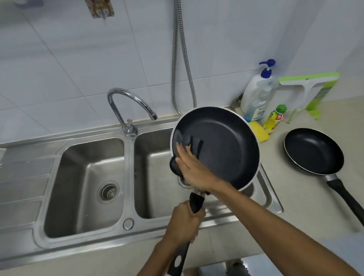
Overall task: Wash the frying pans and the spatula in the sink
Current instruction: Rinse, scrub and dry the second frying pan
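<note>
Over the right sink basin (159, 203) a large black frying pan (222, 148) with a white rim is tilted toward me. My left hand (185, 223) grips its black handle (196, 203). Inside the pan's left wall lies my right hand (191, 165), fingers stretched and blurred, pressing on a sponge with a yellow-green edge (189, 147). A black slotted spatula head (197, 146) sticks out from under that hand; the rest of it is hidden. A smaller black frying pan (314, 151) rests on the counter to the right, handle toward me.
The left basin (81, 186) holds nothing, and a chrome faucet (130, 104) stands between the basins. At the back right stand a pump soap bottle (257, 94), a small yellow bottle (274, 119), a yellow sponge (260, 133) and a green-and-white squeegee (310, 91). A metal hose (180, 52) hangs on the wall.
</note>
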`<action>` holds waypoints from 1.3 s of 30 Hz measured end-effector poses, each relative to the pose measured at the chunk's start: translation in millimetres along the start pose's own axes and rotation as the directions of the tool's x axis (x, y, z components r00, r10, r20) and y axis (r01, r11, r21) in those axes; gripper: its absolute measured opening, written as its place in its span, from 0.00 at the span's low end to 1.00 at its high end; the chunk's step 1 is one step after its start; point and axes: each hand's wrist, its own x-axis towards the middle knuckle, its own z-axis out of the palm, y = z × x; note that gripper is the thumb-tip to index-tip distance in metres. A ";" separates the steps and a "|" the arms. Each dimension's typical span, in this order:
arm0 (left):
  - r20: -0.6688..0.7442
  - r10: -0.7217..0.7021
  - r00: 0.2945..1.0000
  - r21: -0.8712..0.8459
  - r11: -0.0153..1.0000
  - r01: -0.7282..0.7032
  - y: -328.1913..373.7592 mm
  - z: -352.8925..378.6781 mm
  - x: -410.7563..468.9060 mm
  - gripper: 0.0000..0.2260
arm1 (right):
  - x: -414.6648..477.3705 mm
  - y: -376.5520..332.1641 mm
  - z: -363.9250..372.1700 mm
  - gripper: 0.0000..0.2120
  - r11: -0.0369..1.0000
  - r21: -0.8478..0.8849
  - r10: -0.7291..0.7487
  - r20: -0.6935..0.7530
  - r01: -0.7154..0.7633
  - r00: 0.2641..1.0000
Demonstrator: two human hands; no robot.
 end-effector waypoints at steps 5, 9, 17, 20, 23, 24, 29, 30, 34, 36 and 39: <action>-0.035 0.024 0.999 -0.042 0.999 -0.026 28.6 18.9 2.0 0.06 | 79.6 42.3 -67.6 0.30 0.976 -0.120 0.147 -0.246 -0.180 0.958; -0.018 0.036 0.999 -0.010 0.999 -0.036 44.5 33.4 2.7 0.05 | 57.1 11.2 -62.7 0.28 0.954 0.299 0.043 -0.068 -0.020 0.997; -0.173 -0.038 0.984 -0.098 0.995 0.022 35.5 44.5 7.0 0.10 | -75.5 85.6 -55.2 0.24 0.816 -0.473 -0.318 0.111 0.331 0.942; -0.168 -0.066 0.983 -0.133 0.990 0.044 27.0 44.4 -0.2 0.07 | -76.9 154.3 -92.2 0.19 0.527 -0.772 -0.405 0.139 0.355 0.904; -0.131 -0.052 0.990 -0.131 0.991 0.035 26.8 48.8 -4.6 0.04 | -25.8 201.6 -131.7 0.23 0.426 -0.863 -0.309 0.142 0.271 0.940; -0.125 -0.055 0.991 -0.133 0.990 0.039 28.5 50.6 -4.1 0.04 | -4.7 201.2 -140.0 0.25 0.456 -0.863 -0.284 0.092 0.218 0.954; -0.091 -0.038 0.995 -0.152 0.988 0.024 39.0 47.7 -1.2 0.06 | 69.5 108.3 -111.8 0.35 0.827 -0.545 -0.210 -0.071 0.138 0.975; -0.091 -0.039 0.995 -0.149 0.989 0.025 38.7 44.7 -1.1 0.06 | 71.4 83.1 -95.2 0.34 0.896 -0.413 -0.218 -0.093 0.162 0.971; -0.099 -0.045 0.994 -0.160 0.987 0.029 32.8 32.1 -1.7 0.07 | 19.3 22.3 -41.4 0.31 0.959 -0.072 -0.260 0.164 0.275 0.951; -0.097 -0.041 0.994 -0.169 0.985 0.024 30.3 25.5 -2.7 0.06 | -2.7 25.3 -32.0 0.29 0.876 -0.089 -0.438 0.265 0.474 0.859; -0.069 -0.036 0.997 -0.147 0.989 0.026 27.8 17.1 -6.9 0.07 | 22.1 36.8 -48.1 0.26 0.748 -0.323 -0.535 0.222 0.580 0.815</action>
